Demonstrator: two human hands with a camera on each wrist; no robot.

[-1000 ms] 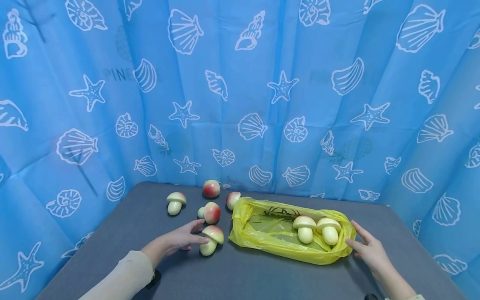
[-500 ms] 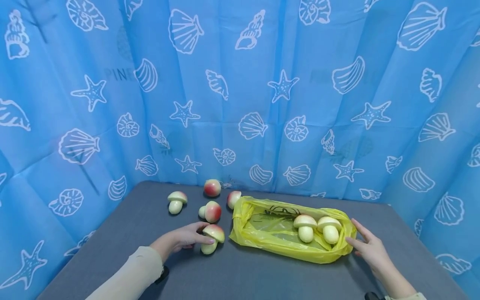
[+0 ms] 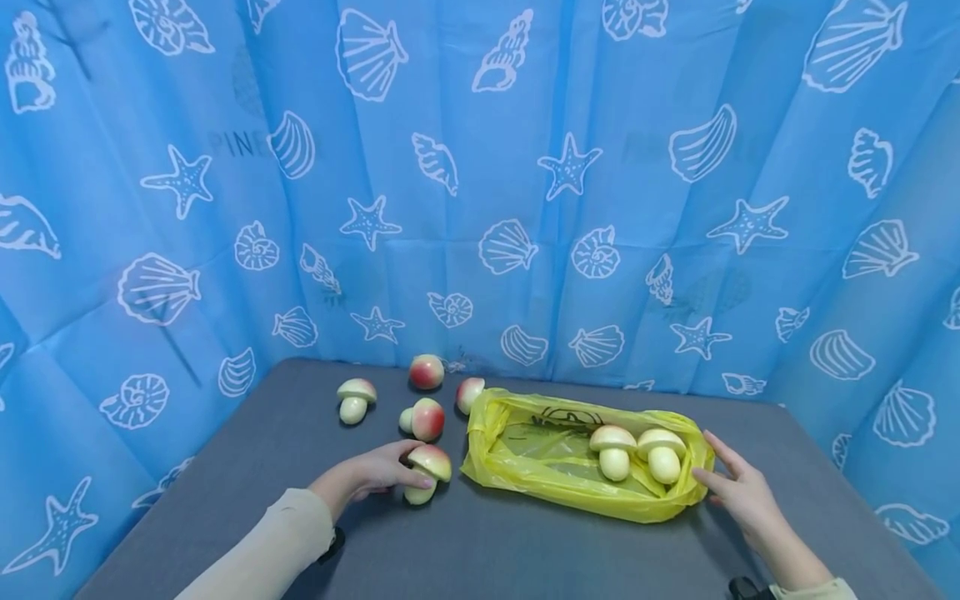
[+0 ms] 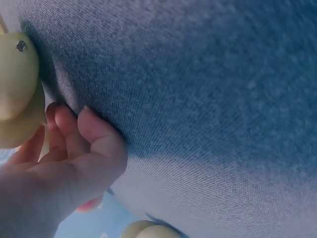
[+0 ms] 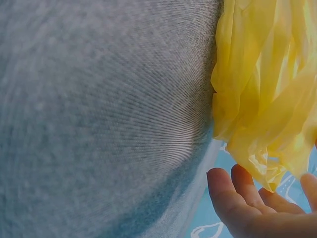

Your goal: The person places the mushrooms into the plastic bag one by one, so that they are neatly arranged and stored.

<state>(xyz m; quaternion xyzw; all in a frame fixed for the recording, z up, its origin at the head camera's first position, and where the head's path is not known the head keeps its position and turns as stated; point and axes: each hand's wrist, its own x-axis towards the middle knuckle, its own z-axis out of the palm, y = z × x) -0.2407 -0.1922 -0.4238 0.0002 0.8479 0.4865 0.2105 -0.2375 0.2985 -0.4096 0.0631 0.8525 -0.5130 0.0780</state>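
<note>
Head feed, left to right. I logged one mushroom (image 3: pixel 356 402) standing left of centre, then the left hand (image 3: pixel 377 469) at lower centre. That hand was narrow around the nearest mushroom (image 3: pixel 431 463): thumb across its near side, index finger tucked behind the cap. How firm the hold was, I could not tell. The piece lay directly at the right of the hand, its long axis running nearly up the frame, stem low, cap leaning slightly right.

Key relation, in my judgement: the yellow bag (image 3: pixel 540 490) began just right of that cap, a narrow strip of table (image 3: pixel 225 517) between. The bag's long axis ran across the frame, dipping rightward, so its left end faced the piece. Two bagged mushrooms (image 3: pixel 637 457) occupied its right half.

The right hand (image 3: pixel 742 500), fingers spread wide, touched the bag's right end, well apart from the piece; the left was nearer.
</note>
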